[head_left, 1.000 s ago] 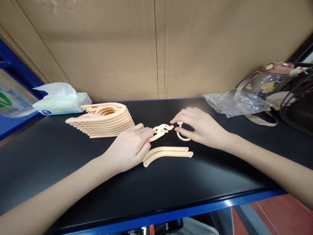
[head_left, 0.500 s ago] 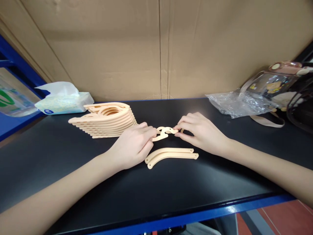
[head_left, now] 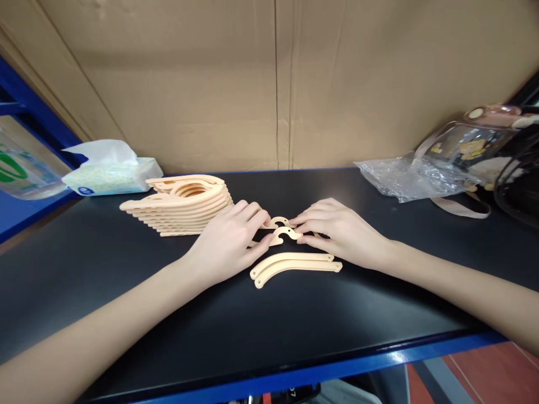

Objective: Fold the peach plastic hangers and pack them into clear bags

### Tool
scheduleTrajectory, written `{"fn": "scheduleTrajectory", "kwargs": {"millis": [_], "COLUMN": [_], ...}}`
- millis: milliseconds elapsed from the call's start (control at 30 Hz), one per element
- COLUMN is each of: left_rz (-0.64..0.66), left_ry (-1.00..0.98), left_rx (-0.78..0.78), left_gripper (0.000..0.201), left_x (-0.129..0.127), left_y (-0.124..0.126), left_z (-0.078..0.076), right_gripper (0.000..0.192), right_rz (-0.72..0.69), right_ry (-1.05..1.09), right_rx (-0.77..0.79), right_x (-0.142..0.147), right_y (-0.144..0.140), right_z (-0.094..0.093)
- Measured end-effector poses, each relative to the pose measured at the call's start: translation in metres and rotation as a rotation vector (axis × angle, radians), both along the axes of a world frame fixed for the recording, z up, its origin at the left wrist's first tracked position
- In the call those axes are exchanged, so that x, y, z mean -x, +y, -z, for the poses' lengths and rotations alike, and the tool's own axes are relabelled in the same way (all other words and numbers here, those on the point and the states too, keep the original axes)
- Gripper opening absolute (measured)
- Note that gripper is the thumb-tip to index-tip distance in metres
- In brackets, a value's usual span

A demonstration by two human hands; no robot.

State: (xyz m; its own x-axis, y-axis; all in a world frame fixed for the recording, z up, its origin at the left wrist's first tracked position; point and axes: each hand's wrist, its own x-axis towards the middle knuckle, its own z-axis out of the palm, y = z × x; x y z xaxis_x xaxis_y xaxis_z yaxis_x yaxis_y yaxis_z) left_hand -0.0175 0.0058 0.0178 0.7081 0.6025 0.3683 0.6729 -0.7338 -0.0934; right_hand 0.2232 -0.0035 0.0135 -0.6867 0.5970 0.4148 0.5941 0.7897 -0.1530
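A small assembly workshop: a black worktop (head_left: 295, 336) with blue edging, a cardboard backing (head_left: 269, 84), and stacked plastic parts (head_left: 181, 207).

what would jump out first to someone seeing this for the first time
Two bare hands meet at the middle of the black table: the left hand and right hand both pinch a small peach plastic piece between their fingertips. Just in front of them lie two curved peach arms, side by side. Left of the hands sits a neat stack of peach hangers, with a tissue pack behind it.
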Motion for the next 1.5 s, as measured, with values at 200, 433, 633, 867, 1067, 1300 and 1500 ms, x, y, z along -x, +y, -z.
{"fn": "scheduleTrajectory", "kwargs": {"millis": [200,433,633,867,1067,1300,1500], "left_rz": [-0.023,0.056,0.061,0.065,0.053,0.041,0.042], "left_ry": [0.004,0.028,0.059,0.086,0.091,0.054,0.036], "left_rx": [0.100,0.207,0.203,0.152,0.104,0.125,0.148], "left_gripper": [0.023,0.033,0.037,0.042,0.044,0.044,0.042], "left_x": [-0.002,0.000,0.002,0.003,0.003,0.002,0.002], "left_y": [-0.001,0.000,0.001,0.002,0.003,0.003,0.005], "left_z": [0.001,0.000,0.002,0.005,0.007,0.007,0.006], "right_gripper": [0.016,0.018,0.018,0.020,0.024,0.035,0.034], "right_rz": [0.039,0.124,0.131,0.132,0.086,0.088,0.076], "right_ry": [-0.018,-0.032,-0.026,-0.035,-0.077,-0.112,-0.115], "right_rx": [0.050,0.047,0.022,-0.027,-0.015,0.006,-0.003], "right_x": [-0.004,-0.006,-0.007,-0.007,-0.008,-0.009,-0.010], "right_y": [0.006,0.012,0.014,0.013,0.013,0.012,0.011], "right_z": [0.000,0.004,0.006,0.008,0.008,0.009,0.009]}}
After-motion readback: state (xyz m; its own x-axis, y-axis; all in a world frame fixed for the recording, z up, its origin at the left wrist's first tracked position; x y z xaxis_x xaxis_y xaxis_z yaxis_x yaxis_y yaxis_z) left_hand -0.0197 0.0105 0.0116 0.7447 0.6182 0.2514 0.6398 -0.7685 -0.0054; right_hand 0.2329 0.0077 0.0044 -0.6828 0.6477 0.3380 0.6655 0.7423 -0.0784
